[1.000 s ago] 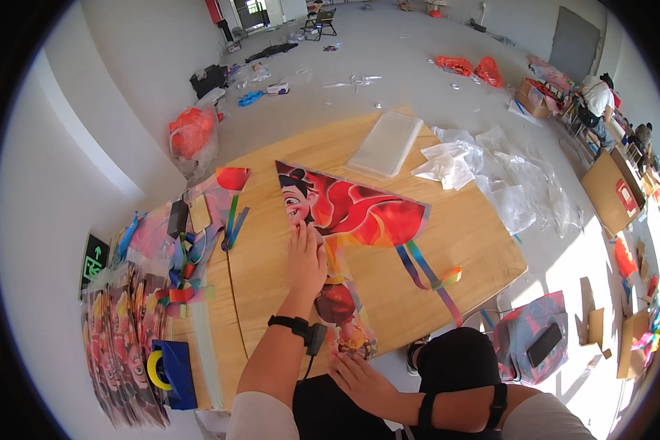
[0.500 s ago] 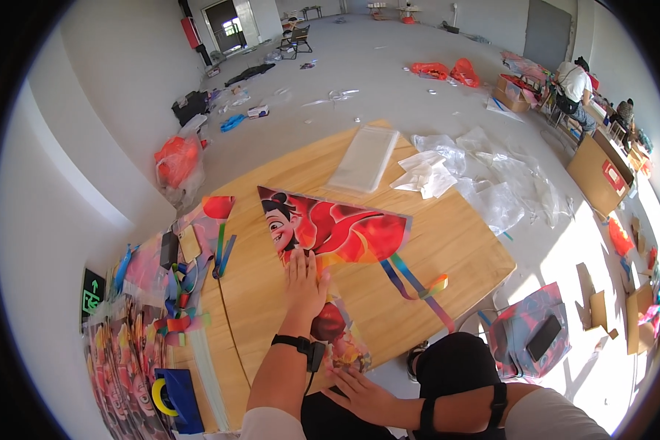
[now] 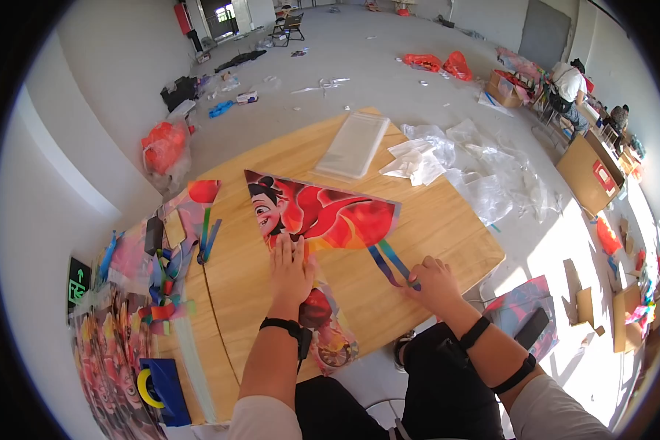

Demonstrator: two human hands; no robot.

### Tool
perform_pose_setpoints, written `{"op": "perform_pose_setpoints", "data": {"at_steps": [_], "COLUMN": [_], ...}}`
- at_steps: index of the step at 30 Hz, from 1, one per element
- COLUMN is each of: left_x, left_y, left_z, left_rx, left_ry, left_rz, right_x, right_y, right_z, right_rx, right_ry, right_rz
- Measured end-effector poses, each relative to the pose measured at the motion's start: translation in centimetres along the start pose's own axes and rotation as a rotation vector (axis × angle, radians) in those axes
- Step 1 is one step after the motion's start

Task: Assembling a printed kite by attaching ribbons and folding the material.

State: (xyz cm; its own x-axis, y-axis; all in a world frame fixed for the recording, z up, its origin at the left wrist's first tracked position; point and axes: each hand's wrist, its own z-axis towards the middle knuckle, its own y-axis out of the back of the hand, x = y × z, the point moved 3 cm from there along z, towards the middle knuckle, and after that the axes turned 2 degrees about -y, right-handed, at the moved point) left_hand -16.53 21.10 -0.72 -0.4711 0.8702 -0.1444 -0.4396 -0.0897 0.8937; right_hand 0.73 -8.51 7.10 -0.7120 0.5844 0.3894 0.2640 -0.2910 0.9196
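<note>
Wooden tabletop (image 3: 433,220), pale and smooth, fills the middle of my view; bare grey floor runs behind it.

Nearest: the left hand (image 3: 290,268) lies flat on the kite (image 3: 323,216), fingers spread and pressing near the lower edge of the sail, beside the printed cartoon face. The right hand (image 3: 433,282) sits at the table's near edge, fingers curled together and pinching the end of the tail ribbons (image 3: 389,260), blue and purple strips trailing from the sail.

My read on handling: thin printed film, very light, limp, likely slippery on the wood and easy to crease or tear. I'd hold it by pinning the sail flat with a palm and gripping ribbons only at their ends.

Left side: a heap of more colourful kites and ribbons (image 3: 161,264), and a yellow tape roll (image 3: 148,389) on a blue holder.

Further on the table: a flat stack of clear bags (image 3: 356,143), then crumpled clear wrappers (image 3: 477,169) spilling over the far edge.

Beyond: orange bags on the floor, cardboard boxes (image 3: 587,172) to the right, and a person (image 3: 568,84) seated at the far right.
</note>
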Motion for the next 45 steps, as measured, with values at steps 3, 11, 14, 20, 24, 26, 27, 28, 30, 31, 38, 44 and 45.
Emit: {"op": "perform_pose_setpoints", "data": {"at_steps": [3,11,14,20,24,26,27,28,30,31,38,44,45], "left_x": [-0.1,0.1,0.1,-0.1,0.0,-0.2,-0.3,-0.3,-0.4,-0.4,-0.2,0.0,0.1], "left_y": [0.2,0.2,0.4,0.4,0.5,0.5,0.6,0.7,0.9,0.9,0.7,0.5,0.5], "left_z": [0.0,0.0,0.0,0.1,-0.1,0.0,0.1,0.1,0.1,0.1,0.0,0.1,0.1], "left_rx": [0.000,0.008,0.034,0.001,0.006,0.011,0.015,0.016,0.010,0.010,0.052,0.109,0.096], "left_ry": [0.001,0.012,0.016,0.012,0.014,0.015,0.017,0.015,0.007,0.005,0.017,0.030,0.027], "left_rz": [0.015,-0.017,-0.021,-0.018,-0.006,-0.008,-0.007,-0.009,0.001,0.000,0.022,0.038,0.039], "right_x": [-0.9,-0.6,-2.1,-3.6,-4.3,-5.7,-7.3,-7.8,-8.0,-8.0,-8.9,-8.1,-7.7], "right_y": [-1.3,0.3,0.1,1.2,2.3,2.5,1.7,1.3,0.3,0.0,-2.4,-2.9,-2.5], "right_z": [-0.8,-5.0,-6.8,-8.4,-8.2,-8.2,-8.4,-8.4,-8.5,-8.4,-8.6,-8.6,-8.6], "right_rx": [0.063,0.398,0.460,0.639,0.493,0.348,0.363,0.381,0.365,0.345,0.394,0.426,0.491], "right_ry": [0.059,-0.158,-0.092,-0.087,-0.243,-0.374,-0.365,-0.356,-0.339,-0.315,-0.364,-0.226,-0.202], "right_rz": [-0.049,0.114,0.205,0.136,-0.110,-0.102,-0.108,-0.112,0.092,0.295,0.505,0.510,0.395]}}
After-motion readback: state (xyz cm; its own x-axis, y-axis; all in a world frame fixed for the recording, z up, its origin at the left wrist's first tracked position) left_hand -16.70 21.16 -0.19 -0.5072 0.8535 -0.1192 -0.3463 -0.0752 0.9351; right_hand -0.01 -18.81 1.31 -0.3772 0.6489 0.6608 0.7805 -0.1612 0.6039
